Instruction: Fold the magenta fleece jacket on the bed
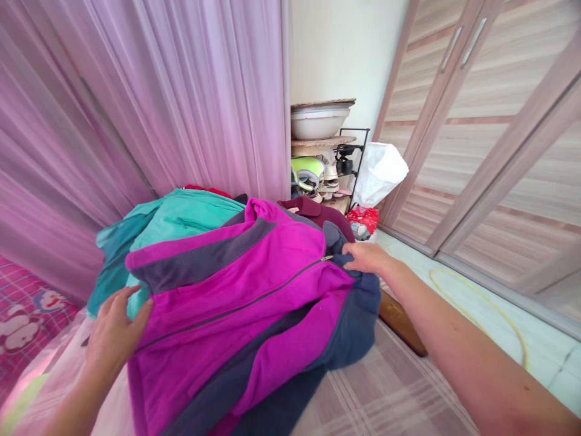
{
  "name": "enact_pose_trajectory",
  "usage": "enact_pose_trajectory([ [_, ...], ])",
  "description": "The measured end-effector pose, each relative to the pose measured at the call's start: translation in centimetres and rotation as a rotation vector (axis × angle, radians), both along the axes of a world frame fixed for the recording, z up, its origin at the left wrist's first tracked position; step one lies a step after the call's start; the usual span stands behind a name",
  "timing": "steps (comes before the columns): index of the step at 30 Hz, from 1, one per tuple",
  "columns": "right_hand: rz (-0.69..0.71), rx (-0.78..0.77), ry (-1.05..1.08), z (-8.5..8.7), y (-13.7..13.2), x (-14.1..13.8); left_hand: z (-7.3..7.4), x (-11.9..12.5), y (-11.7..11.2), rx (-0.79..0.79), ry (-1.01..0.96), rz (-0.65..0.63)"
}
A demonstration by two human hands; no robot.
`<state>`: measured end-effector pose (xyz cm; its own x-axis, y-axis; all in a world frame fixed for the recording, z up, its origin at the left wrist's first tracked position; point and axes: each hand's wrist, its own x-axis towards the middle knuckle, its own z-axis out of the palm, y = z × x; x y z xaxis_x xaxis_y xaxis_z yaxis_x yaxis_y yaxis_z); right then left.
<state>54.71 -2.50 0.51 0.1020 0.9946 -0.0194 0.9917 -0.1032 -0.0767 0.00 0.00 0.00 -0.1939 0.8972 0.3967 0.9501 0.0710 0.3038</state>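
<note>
A magenta and dark grey zip-up fleece jacket [254, 297] lies spread on the bed, its long zipper done up and running diagonally. My right hand [365, 257] pinches the dark collar close to the zipper pull. On the other side, my left hand [118, 321] is beside the jacket's left edge, thumb and fingers apart; whether the thumb touches the fabric I cannot tell. Behind the jacket sits a pile of clothes, with a teal garment [186, 212] at the left and a maroon collared garment [313, 209] toward the right.
A purple curtain [218, 91] hangs behind the clothes. Past the bed stand a shoe rack [361, 154] with a white basin [320, 123] on top, a white plastic bag [381, 172] and a wooden wardrobe [481, 115]. A brown flat object [399, 318] lies near the bed's edge.
</note>
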Motion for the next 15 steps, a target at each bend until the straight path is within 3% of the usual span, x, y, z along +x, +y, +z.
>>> enact_pose_trajectory([
  [3,-0.094,0.438,-0.035,-0.7,-1.9,-0.6,1.1,1.5,1.3,0.09,0.046,-0.105],
  [5,-0.096,0.533,-0.003,-1.9,-3.4,-1.2,1.8,2.4,2.3,0.172,0.082,-0.179],
  [8,0.064,0.255,0.163,-3.5,-5.3,-1.6,2.7,3.3,4.0,0.223,0.127,-0.238],
  [10,0.113,0.037,0.296,-3.6,-5.6,-0.8,3.4,3.7,5.0,0.19,0.137,-0.252],
  [12,0.048,-0.077,0.359,-2.9,-5.3,0.6,3.9,4.2,5.5,0.161,0.112,-0.283],
  [15,-0.161,-0.099,0.235,-1.9,-3.8,3.0,4.5,6.3,5.5,0.186,0.035,-0.382],
])
